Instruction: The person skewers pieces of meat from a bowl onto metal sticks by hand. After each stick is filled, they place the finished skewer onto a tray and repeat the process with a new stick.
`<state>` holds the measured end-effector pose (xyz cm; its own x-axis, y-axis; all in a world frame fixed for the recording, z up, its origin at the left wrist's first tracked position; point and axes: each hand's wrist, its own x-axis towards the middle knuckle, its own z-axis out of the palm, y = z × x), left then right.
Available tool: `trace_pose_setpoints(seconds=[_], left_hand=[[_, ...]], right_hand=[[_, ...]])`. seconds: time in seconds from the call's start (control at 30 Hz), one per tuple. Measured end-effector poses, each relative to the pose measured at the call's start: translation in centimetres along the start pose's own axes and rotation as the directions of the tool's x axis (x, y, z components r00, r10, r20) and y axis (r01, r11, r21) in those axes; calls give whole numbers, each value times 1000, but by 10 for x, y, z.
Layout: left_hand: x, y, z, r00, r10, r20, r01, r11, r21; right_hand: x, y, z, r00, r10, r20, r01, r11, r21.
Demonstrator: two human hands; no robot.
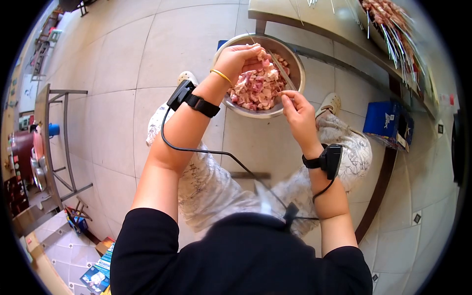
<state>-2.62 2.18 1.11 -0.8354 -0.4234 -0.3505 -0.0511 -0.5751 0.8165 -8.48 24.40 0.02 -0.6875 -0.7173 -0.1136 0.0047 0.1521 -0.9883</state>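
Note:
A wide metal bowl (298, 61) full of cut raw meat (256, 88) stands on the floor between my feet. My left hand (241, 58) is over its upper left part, fingers closed on a piece of meat (264, 55). A thin skewer tip (251, 38) pokes out beyond those fingers. At the bowl's right rim, my right hand (298, 112) pinches with thumb and forefinger what looks like the lower end of that thin skewer; the meat hides much of its length. Several loose skewers (281, 70) lean inside the bowl on the right.
A metal table (314, 34) stands just beyond the bowl, with many loaded meat skewers (391, 24) at its right. A blue box (386, 123) sits on the floor at right. Metal frame legs (59, 142) stand at left. A black cable (216, 152) links both wrist devices.

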Motion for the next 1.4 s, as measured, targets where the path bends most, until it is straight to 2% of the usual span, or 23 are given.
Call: trace_pose_setpoints(seconds=[0.17,0.27,0.3,0.33,0.4,0.43,0.53,0.63,0.73,0.83,0.93,0.97,1.0,1.07,1.1,1.2,1.23,1.33,1.37,1.4], left_hand=[[11,-6,-9,995,51,89,-50,999,-14],[18,-12,-15,992,127,-22,-107,908,405],[18,-17,-16,974,224,-29,-156,759,632],[10,-12,-3,966,258,-28,-125,557,821],[22,-36,-14,936,320,146,-214,190,958],[20,-38,-8,939,273,210,-222,15,975],[25,-62,-8,944,205,257,-215,-205,955],[30,-74,-9,923,231,309,-230,-313,922],[32,-76,-7,942,196,272,-191,-354,916],[26,-66,-7,962,150,230,-181,-285,941],[24,-41,-15,967,70,247,-236,-132,963],[24,-37,-19,977,126,171,-166,-45,985],[25,-31,-27,980,131,147,-170,186,968],[25,-20,-37,979,164,121,-178,406,896],[25,-16,-42,989,128,68,-126,527,841],[9,4,-26,984,144,106,-176,671,720],[3,11,-18,980,150,132,-197,626,755],[10,4,-31,966,117,229,-247,668,701],[12,2,-36,958,162,238,-287,603,745],[14,0,-41,963,174,205,-264,472,841]], right_hand=[[4,-4,-6,999,-9,-38,7,998,-55],[5,-6,-9,992,-33,-118,27,998,-48],[5,-9,-11,991,-39,-130,33,998,-52],[5,-10,-13,989,-46,-143,39,998,-57],[8,-1,-14,989,-67,-134,62,997,-38],[8,-1,-14,989,-77,-128,74,997,-27],[4,-9,-16,993,-24,-112,11,993,-119],[3,-12,-15,994,-30,-101,18,993,-115],[4,-11,-13,991,-61,-117,51,995,-91],[4,-12,-17,993,-48,-111,34,992,-124],[4,-13,-18,988,-87,-127,73,991,-113],[4,-13,-19,987,-92,-129,78,990,-115],[4,-13,-19,987,-98,-130,83,990,-117],[4,-12,-18,986,-108,-126,94,989,-114],[5,-10,-17,986,-113,-120,100,989,-108],[6,-4,-14,986,-123,-111,111,988,-107],[6,-2,-14,986,-126,-107,114,987,-110],[5,-3,-12,986,-129,-105,112,982,-154],[5,-8,-11,985,-103,-141,80,984,-160],[6,-7,-10,985,-105,-140,84,985,-154]])
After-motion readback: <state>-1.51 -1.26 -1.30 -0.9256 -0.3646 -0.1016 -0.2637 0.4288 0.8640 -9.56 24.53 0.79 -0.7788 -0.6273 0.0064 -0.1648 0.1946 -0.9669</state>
